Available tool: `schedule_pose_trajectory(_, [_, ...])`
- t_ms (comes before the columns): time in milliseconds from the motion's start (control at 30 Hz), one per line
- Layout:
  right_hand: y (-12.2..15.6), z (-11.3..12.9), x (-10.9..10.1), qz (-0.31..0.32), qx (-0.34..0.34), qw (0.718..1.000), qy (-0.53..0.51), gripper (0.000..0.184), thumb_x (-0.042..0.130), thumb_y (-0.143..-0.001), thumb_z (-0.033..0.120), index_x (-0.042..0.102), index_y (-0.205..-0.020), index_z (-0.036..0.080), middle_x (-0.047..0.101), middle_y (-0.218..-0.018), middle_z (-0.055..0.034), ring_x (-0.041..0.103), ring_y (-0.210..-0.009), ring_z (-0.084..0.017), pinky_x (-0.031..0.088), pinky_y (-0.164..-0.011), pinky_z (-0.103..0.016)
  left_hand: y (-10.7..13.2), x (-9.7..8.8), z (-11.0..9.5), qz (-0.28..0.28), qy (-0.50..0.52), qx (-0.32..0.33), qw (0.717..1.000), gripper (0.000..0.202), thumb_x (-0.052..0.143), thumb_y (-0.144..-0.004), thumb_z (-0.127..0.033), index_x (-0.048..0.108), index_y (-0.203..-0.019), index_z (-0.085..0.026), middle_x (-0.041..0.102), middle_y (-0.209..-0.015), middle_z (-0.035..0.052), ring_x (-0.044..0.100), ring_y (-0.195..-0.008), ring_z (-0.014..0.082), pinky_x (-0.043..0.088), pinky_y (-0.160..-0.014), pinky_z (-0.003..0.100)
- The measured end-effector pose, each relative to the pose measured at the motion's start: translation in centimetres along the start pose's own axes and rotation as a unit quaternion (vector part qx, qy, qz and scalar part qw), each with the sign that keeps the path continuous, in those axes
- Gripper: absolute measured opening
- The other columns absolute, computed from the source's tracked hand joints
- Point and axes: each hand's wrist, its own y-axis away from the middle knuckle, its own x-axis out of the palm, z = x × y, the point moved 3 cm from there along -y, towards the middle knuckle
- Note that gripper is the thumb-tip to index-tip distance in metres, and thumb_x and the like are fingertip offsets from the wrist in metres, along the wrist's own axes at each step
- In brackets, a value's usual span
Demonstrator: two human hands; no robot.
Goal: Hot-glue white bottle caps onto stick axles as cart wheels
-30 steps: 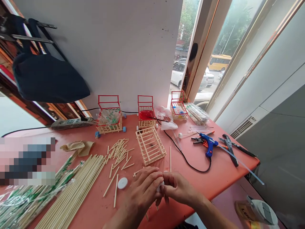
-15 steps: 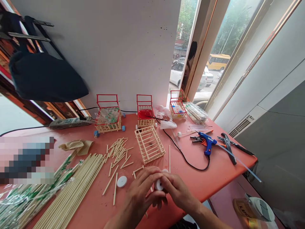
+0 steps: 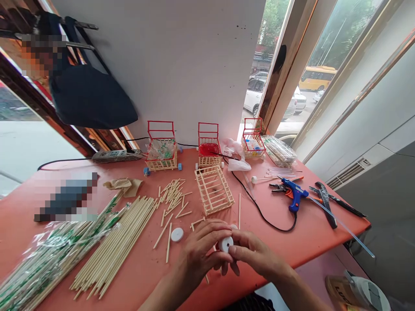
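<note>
My left hand [image 3: 201, 250] is closed around a white bottle cap [image 3: 224, 245] with a dark hole in its middle. The fingers of my right hand [image 3: 254, 255] grip the same cap from the other side, the thumb at its rim. Behind my fingers a second white cap [image 3: 234, 227] peeks out, mostly hidden. Left of my hands, a third white cap [image 3: 177, 234] lies flat on the table. Parts of thin wooden sticks show beneath and behind my hands. Just beyond them rests a slatted wooden frame [image 3: 212, 190].
Short cut sticks [image 3: 173, 196] and a bundle of long sticks [image 3: 113, 246] lie left. Three small wooden carts with red handles, including a middle cart [image 3: 209, 151], stand by the wall. A blue glue gun [image 3: 295, 192], its black cord [image 3: 259, 211] and pliers [image 3: 326, 203] lie right.
The view has swung left, so the scene sits further right. The cap in my hands has turned, its holed face now showing more clearly, and my right thumb has shifted lower on it.
</note>
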Motion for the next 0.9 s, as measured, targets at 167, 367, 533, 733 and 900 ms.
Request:
schedule_pose_trajectory(167, [0.1, -0.6, -0.2, 0.007, 0.002, 1.0, -0.011, 0.04, 0.063, -0.098, 0.051, 0.07, -0.091, 0.012, 0.073, -0.081, -0.0065, 0.066, -0.066, -0.013, 0.05, -0.058, -0.021, 0.0, 0.0, -0.1, 0.002, 0.011, -0.008, 1.0, 0.034, 0.069, -0.092, -0.049, 0.073, -0.112, -0.022, 0.081, -0.102, 0.0093, 0.076, -0.102, 0.0238, 0.061, -0.089, 0.033])
schedule_pose_trajectory(367, [-0.1, -0.7, 0.4, -0.022, 0.012, 1.0, 0.0, 0.043, 0.064, -0.095, 0.054, 0.073, -0.086, 0.013, 0.074, -0.077, -0.0062, 0.068, -0.062, -0.014, 0.046, -0.052, -0.02, 0.2, 0.2, 0.0, -0.008, -0.006, 0.016, 1.0, 0.034, 0.067, -0.093, -0.048, 0.074, -0.111, -0.02, 0.081, -0.101, 0.0108, 0.076, -0.1, 0.0243, 0.063, -0.087, 0.035])
schedule_pose_trajectory(533, [0.1, -0.8, 0.4, -0.042, 0.006, 0.999, 0.007, 0.054, 0.06, -0.096, 0.063, 0.071, -0.08, 0.013, 0.071, -0.069, -0.0046, 0.067, -0.059, -0.013, 0.046, -0.052, -0.02, 0.2, 0.5, -0.3, -0.01, -0.014, 0.013, 1.0, 0.027, 0.068, -0.094, -0.042, 0.073, -0.11, -0.02, 0.081, -0.1, 0.0102, 0.076, -0.101, 0.0243, 0.063, -0.089, 0.035])
schedule_pose_trajectory(733, [0.4, -1.1, -0.2, -0.026, -0.009, 0.999, -0.017, 0.06, 0.052, -0.098, 0.069, 0.066, -0.08, 0.013, 0.071, -0.066, -0.0048, 0.067, -0.058, -0.013, 0.045, -0.049, -0.018, 0.5, 0.8, 0.2, 0.007, 0.033, -0.039, 0.999, 0.036, 0.074, -0.089, -0.045, 0.074, -0.116, -0.022, 0.079, -0.11, 0.011, 0.076, -0.103, 0.0236, 0.063, -0.088, 0.032])
schedule_pose_trajectory(900, [0.7, -1.2, 0.1, -0.051, -0.015, 0.998, 0.038, 0.067, 0.041, -0.1, 0.072, 0.067, -0.084, 0.013, 0.074, -0.071, -0.0076, 0.069, -0.055, -0.013, 0.043, -0.047, -0.018, 0.8, 1.1, 0.4, 0.029, 0.059, -0.078, 0.995, 0.036, 0.071, -0.093, -0.046, 0.075, -0.123, -0.028, 0.08, -0.116, 0.0101, 0.077, -0.106, 0.0238, 0.064, -0.089, 0.032])
